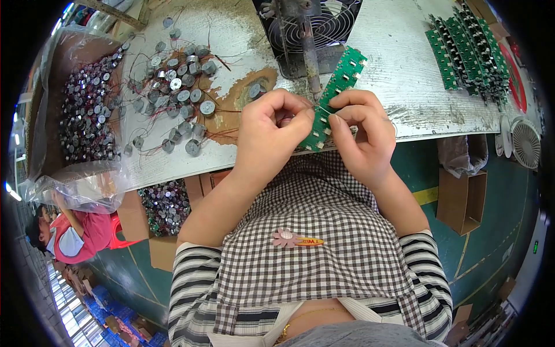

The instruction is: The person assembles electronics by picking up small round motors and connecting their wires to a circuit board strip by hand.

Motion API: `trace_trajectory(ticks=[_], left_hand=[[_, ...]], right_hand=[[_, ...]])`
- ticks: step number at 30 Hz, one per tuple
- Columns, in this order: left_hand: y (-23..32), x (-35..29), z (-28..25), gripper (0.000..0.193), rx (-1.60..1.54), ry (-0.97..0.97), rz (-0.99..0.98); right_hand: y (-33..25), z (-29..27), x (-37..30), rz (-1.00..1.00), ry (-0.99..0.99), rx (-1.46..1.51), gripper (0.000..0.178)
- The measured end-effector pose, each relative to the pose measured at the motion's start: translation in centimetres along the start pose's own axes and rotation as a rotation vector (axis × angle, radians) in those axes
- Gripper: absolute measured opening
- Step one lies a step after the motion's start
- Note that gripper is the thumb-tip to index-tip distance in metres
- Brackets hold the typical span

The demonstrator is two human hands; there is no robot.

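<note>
A green circuit board strip (345,72) with small white connectors lies slantwise at the table's front edge, beneath my fingertips. A thin, light wire (324,109) stretches across it between my two hands. My left hand (272,127) is closed, thumb and forefinger pinching at the wire's left end. My right hand (365,130) pinches its other end with thumb and forefinger, over the board's right edge. Just above the fingers, the tip of an upright metal rod (311,66) comes down beside the board. A small round motor (256,91) sits just behind my left hand.
Loose round motors with red wires (185,95) spread across the table's left side, beside a plastic-lined box (52,75) full of them. A fan (315,26) stands behind the rod. Stacked green boards (468,52) lie at right. A person in red (87,234) sits at lower left.
</note>
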State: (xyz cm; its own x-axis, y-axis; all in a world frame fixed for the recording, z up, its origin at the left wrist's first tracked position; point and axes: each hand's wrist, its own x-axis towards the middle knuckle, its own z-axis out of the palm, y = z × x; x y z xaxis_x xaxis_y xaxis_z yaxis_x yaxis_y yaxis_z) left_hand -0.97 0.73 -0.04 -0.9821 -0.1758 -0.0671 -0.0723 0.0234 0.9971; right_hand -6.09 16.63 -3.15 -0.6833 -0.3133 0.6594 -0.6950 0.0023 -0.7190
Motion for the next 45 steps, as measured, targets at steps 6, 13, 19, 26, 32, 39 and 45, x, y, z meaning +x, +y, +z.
trace_trajectory(ticks=[6, 13, 19, 26, 32, 39, 45], left_hand=[[-0.1, 0.0, 0.4, 0.007, -0.110, 0.048, 0.051], [0.2, 0.5, 0.2, 0.007, -0.040, 0.063, 0.082], [-0.3, -0.2, 0.3, 0.007, 0.006, 0.073, 0.074], [1.2, 0.7, -1.8, 0.009, 0.183, -0.147, 0.128], [2.3, 7.1, -9.5, 0.018, 1.348, 0.257, 0.783], [-0.8, 11.2, -12.1, 0.013, 1.184, -0.009, 0.823], [2.4, 9.5, -12.7, 0.019, 0.014, 0.271, 0.473]], right_hand=[[-0.1, 0.0, 0.1, 0.001, 0.005, 0.014, 0.010], [-0.3, 0.1, 0.8, -0.029, -0.004, -0.029, 0.011], [-0.3, 0.3, -0.3, 0.002, -0.024, 0.010, 0.013], [0.2, -0.7, -0.5, 0.150, 0.136, 0.184, 0.006], [0.9, -0.3, -0.7, 0.178, 0.124, 0.207, 0.005], [1.2, -0.2, -0.7, 0.193, 0.101, 0.223, 0.005], [1.0, -0.3, -1.0, 0.193, 0.090, 0.275, 0.007]])
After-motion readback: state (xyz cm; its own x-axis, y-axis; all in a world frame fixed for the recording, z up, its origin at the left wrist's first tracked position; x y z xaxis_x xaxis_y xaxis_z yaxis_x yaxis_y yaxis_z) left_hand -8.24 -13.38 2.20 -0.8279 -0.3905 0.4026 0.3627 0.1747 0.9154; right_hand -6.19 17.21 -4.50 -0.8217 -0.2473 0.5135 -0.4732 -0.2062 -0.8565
